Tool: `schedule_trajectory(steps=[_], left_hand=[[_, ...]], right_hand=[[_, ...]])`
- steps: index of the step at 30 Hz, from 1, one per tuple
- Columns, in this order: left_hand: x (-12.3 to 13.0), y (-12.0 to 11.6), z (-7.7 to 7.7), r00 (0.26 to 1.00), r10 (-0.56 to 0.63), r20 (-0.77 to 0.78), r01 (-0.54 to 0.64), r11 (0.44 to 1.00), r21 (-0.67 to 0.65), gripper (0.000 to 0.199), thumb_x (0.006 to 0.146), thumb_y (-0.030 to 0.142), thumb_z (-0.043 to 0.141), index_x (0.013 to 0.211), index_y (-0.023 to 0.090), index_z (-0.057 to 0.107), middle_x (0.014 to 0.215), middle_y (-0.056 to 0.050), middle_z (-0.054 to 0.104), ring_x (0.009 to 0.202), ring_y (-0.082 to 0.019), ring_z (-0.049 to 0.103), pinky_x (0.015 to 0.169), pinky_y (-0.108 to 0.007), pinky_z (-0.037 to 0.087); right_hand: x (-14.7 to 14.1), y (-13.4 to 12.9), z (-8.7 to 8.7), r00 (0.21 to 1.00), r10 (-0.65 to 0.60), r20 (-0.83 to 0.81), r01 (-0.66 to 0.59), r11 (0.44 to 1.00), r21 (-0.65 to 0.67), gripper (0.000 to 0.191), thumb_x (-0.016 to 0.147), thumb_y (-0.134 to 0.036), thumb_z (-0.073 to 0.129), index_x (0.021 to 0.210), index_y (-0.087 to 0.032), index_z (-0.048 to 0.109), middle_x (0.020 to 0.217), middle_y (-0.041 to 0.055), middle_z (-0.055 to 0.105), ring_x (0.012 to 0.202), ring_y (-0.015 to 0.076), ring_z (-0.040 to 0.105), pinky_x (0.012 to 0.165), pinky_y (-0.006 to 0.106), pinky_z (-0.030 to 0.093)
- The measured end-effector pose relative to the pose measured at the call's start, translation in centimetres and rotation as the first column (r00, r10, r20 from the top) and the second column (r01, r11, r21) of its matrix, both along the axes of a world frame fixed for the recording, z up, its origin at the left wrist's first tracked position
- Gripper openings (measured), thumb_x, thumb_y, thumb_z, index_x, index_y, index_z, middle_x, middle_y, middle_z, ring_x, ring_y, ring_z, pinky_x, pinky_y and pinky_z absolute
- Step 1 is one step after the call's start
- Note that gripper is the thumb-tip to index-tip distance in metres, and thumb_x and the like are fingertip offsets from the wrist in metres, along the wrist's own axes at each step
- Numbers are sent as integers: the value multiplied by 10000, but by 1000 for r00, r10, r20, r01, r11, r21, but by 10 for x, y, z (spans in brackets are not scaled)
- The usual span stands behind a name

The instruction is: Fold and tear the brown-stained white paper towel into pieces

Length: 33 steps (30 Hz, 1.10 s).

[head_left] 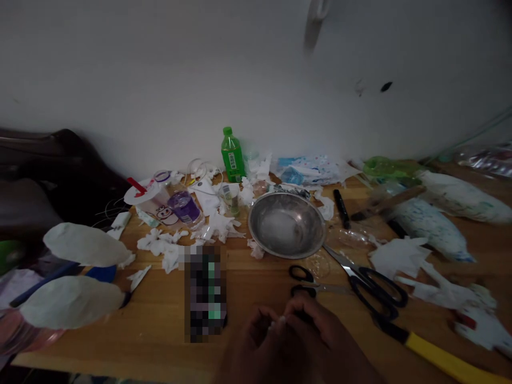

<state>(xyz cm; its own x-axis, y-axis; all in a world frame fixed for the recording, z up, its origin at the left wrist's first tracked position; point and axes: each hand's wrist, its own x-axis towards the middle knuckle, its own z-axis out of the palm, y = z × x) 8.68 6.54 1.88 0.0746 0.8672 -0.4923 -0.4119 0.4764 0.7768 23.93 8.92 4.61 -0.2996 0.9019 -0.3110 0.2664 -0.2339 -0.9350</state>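
Close together at the bottom of the head view, my left hand (253,344) and my right hand (320,336) meet at the fingertips. Both are closed in a pinch on a small white scrap (282,319); its kind is too small and dark to tell. Just beyond my right hand lie small black-handled scissors (303,290) and larger black-handled scissors (376,296). A steel bowl (287,226) with a dull, whitish bottom stands farther back. Left of my hands is a blurred-out rectangular object (206,293), probably a phone.
Torn tissue (218,226) is scattered about. Behind stand a green bottle (232,157), a purple-labelled cup (184,208) and a lidded drink cup (154,202). Two white oval forms (74,301) lie left. A yellow-handled tool (444,354), a black marker (341,208) and wrapped bundles (434,226) lie right.
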Motion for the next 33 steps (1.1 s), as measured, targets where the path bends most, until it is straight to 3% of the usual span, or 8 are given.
schedule_trajectory(steps=[9, 14, 16, 19, 25, 29, 31, 33], left_hand=[[4, -2, 18, 965, -81, 248, 110, 988, -106, 441, 587, 462, 885, 739, 173, 588, 589, 16, 631, 530, -90, 539, 559, -223, 368], [4, 3, 16, 992, -28, 127, 48, 987, -156, 395, 624, 449, 864, 773, 175, 621, 644, 15, 637, 559, -110, 571, 572, -242, 414], [3, 4, 12, 997, -1, 81, 14, 987, -162, 387, 627, 432, 863, 822, 170, 655, 735, -15, 672, 633, -136, 607, 628, -261, 443], [0, 3, 8, 998, -32, 45, 38, 991, -128, 367, 668, 425, 836, 876, 160, 689, 844, -71, 710, 751, -184, 641, 716, -295, 466], [0, 4, 17, 983, -123, -137, 125, 992, 3, 335, 742, 442, 775, 930, 167, 739, 983, -127, 747, 954, -257, 656, 892, -356, 466], [-2, 2, 24, 955, -146, -257, 165, 985, 55, 357, 750, 481, 756, 942, 180, 752, 984, -119, 758, 955, -275, 668, 891, -366, 471], [-4, -2, 20, 970, -119, -213, 129, 991, 33, 373, 760, 484, 749, 1000, 199, 745, 1074, -117, 743, 1054, -286, 643, 961, -389, 446], [-4, -7, 11, 1000, 6, -22, -8, 998, -62, 468, 699, 537, 783, 1043, 223, 735, 1162, -112, 716, 1154, -307, 598, 1015, -422, 418]], right_hand=[[2, -2, -3, 993, -11, 114, 0, 995, 97, 232, 971, -328, 364, 816, -236, 511, 751, -16, 587, 698, 148, 565, 654, 256, 457], [8, 0, -4, 971, -183, 153, 155, 972, 177, 239, 941, -398, 439, 1017, -246, 606, 1009, 39, 704, 935, 185, 660, 826, 303, 502], [12, 1, -1, 957, -219, 189, 197, 972, 132, 273, 924, -471, 477, 932, -237, 617, 884, 28, 715, 830, 184, 675, 734, 283, 514], [17, 0, 4, 951, -194, 242, 168, 978, 125, 386, 925, -536, 467, 713, -233, 575, 641, -9, 641, 626, 161, 623, 584, 258, 474], [10, -3, 1, 964, -194, 179, 156, 966, 209, 226, 856, -401, 596, 989, -233, 667, 958, 39, 736, 863, 184, 697, 771, 289, 552], [5, -1, 2, 974, -170, 148, 142, 972, 186, 148, 854, -337, 590, 906, -231, 679, 871, 30, 752, 788, 174, 719, 693, 255, 574], [9, -1, 2, 961, -232, 152, 184, 942, 280, 123, 869, -319, 590, 897, -234, 675, 838, 21, 749, 745, 165, 723, 651, 237, 580], [16, -2, 0, 929, -327, 175, 190, 824, 533, 97, 884, -290, 592, 920, -246, 671, 845, 21, 748, 748, 169, 726, 668, 250, 590]])
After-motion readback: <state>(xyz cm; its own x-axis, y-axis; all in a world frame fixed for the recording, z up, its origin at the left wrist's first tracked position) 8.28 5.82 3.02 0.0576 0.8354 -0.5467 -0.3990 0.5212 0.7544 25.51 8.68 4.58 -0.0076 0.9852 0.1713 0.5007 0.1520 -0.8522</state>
